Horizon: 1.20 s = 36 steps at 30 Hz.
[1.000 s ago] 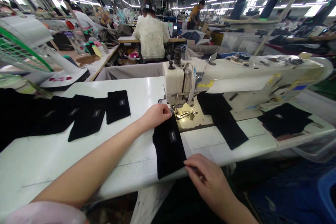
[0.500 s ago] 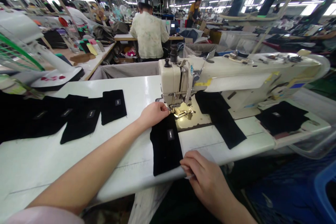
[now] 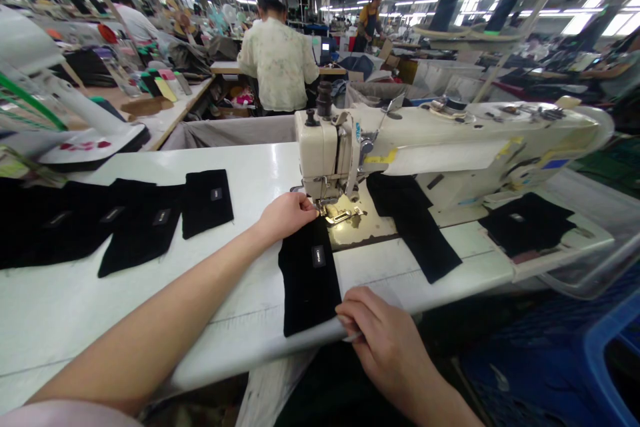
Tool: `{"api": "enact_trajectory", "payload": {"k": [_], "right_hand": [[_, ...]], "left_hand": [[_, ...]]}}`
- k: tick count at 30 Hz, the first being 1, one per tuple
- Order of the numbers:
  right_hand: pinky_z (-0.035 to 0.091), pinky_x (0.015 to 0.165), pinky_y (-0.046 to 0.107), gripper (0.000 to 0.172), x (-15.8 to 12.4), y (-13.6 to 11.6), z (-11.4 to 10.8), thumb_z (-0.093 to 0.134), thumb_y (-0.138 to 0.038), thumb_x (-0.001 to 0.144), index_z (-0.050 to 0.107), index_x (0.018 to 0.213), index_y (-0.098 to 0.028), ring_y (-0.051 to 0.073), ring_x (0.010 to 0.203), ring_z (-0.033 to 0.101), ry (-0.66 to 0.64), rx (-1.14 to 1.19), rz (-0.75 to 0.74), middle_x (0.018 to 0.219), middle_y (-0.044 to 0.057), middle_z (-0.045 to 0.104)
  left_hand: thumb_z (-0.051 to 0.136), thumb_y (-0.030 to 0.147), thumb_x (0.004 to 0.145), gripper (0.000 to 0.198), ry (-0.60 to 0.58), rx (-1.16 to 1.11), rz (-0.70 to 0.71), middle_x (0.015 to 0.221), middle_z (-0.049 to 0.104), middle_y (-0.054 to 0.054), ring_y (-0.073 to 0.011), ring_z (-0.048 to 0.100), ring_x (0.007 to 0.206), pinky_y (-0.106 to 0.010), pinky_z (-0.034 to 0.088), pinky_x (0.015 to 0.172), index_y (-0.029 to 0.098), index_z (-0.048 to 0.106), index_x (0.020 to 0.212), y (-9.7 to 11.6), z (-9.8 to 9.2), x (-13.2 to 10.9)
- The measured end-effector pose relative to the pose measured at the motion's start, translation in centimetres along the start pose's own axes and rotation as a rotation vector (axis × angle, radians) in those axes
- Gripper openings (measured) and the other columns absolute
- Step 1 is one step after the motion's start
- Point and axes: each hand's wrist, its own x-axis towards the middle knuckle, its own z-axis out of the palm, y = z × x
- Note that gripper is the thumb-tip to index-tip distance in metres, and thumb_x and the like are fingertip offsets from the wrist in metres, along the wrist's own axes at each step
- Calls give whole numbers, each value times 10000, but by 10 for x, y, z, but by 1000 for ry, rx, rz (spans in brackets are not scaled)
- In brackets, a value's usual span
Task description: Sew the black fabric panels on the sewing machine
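Observation:
A black fabric piece [image 3: 313,293] with a small dark woven label [image 3: 319,255] lies on the white sewing table, its far end under the presser foot of a sewing machine [image 3: 323,153]. My left hand [image 3: 290,217] is closed, pinching the fabric's far edge just beside the needle area. At the near right corner, my right hand [image 3: 383,333] is closed with thumb and fingers on the fabric edge. Something small and pale shows under those fingers; I cannot make out what it is. Lamp light falls on the metal plate [image 3: 350,233] by the foot.
Several labelled black pieces [image 3: 143,233] lie on the left. Other black fabric [image 3: 425,240] rests right of the needle, and a further black piece [image 3: 525,223] at the far right. A white fan [image 3: 70,107] stands back left. A blue crate [image 3: 550,360] is below right. Co-workers sit and stand beyond.
The whole view has shifted slightly, so things appear a little further left. Both hands keep their grip on the fabric, with no clear movement against the machine.

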Motion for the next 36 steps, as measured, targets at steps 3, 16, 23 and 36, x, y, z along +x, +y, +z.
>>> {"api": "enact_trajectory", "payload": {"k": [3, 16, 23, 36], "right_hand": [[420, 617, 280, 243, 3, -1, -2, 413, -85, 909, 621, 969, -194, 173, 730, 595, 4, -17, -9, 960, 61, 644], [440, 630, 266, 326, 6, 0, -2, 435, -8, 801, 634, 983, -192, 168, 743, 597, -6, -51, -3, 973, 61, 654], [475, 639, 275, 471, -3, -1, -9, 433, 4, 755, 632, 1138, -183, 184, 785, 603, -75, -49, -35, 1006, 72, 629], [496, 753, 317, 430, 6, -2, -13, 445, -7, 794, 631, 1144, -172, 211, 921, 598, -130, -90, -22, 1061, 77, 617]], "left_hand": [[619, 350, 744, 216, -10, 2, 4, 579, 595, -1, -161, 533, 570, -284, 345, 569, 189, 604, 602, 1, -2, 2], [616, 320, 793, 172, 2, 36, 68, 654, 594, -7, -168, 546, 619, -286, 382, 605, 179, 599, 696, -3, -5, 5], [534, 198, 916, 166, 193, 268, 626, 1077, 664, -94, -254, 612, 1014, -421, 523, 891, 197, 676, 1002, 8, 6, -100], [404, 164, 985, 306, 98, 333, 956, 1158, 699, -123, -250, 647, 1121, -383, 610, 905, 127, 623, 1195, -6, 25, -150]]}}
